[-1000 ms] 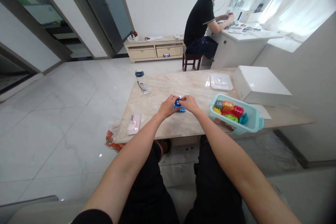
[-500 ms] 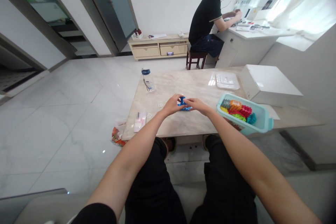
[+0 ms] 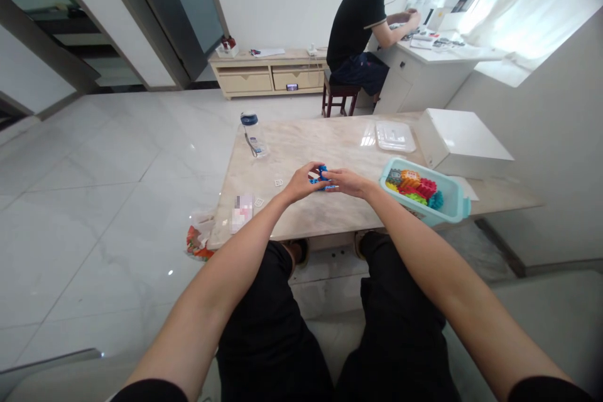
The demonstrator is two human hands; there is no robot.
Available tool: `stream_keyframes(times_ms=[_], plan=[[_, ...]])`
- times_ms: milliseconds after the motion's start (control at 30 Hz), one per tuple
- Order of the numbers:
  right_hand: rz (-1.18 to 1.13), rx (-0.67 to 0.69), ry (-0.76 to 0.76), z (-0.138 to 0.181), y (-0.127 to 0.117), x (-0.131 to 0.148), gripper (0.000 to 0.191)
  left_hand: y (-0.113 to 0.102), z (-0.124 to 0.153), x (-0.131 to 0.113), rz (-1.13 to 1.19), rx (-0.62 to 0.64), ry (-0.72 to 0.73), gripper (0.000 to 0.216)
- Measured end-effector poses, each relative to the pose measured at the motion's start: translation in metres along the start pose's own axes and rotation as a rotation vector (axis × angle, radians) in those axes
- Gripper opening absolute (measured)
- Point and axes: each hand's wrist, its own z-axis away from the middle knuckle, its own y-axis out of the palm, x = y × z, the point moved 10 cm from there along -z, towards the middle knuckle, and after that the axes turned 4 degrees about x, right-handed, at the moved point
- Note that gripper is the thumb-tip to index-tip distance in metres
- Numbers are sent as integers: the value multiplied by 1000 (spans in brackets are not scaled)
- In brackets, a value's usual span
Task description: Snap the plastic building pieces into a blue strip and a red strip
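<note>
Over the middle of the marble-look table (image 3: 277, 220), my left hand (image 3: 299, 183) and my right hand (image 3: 347, 181) meet around small blue plastic building blocks (image 3: 323, 171). The left hand's fingers curl round the upright blue piece from the left. From the right, the other hand's fingers close on the same piece and partly cover it. More blue toothed pieces (image 3: 330, 187) show just below the fingers; how they join is hidden. To the right, a light-teal basket (image 3: 451, 213) holds orange, red, green, yellow, grey and blue toothed blocks (image 3: 411, 183).
At the table's left are a clear bottle (image 3: 255, 146) with a blue lid, a pink-and-white packet (image 3: 242, 215) and small white frames (image 3: 278, 183). A clear plastic lid (image 3: 396, 137) and a white box (image 3: 464, 141) lie behind the basket. A person (image 3: 357, 19) sits at a desk beyond.
The head view has shifted slightly, so the whole scene sits further left and higher. My right fingers reach further across the blue piece. Both hands stay at the blue blocks.
</note>
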Motion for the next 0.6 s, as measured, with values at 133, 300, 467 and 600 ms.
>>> stream_keyframes(times_ms=[133, 300, 467, 600], plan=[[331, -220, -35, 4, -40, 6, 48, -8, 2, 19, -117, -31, 8, 79], [1201, -446, 34, 7, -71, 5, 59, -16, 9, 43, -310, -39, -43, 59], [1401, -342, 82, -11, -60, -9, 58, -15, 11, 52, -355, -15, -57, 50], [1501, -252, 96, -28, -52, -13, 55, 0, 12, 53, -440, 71, 7, 43]])
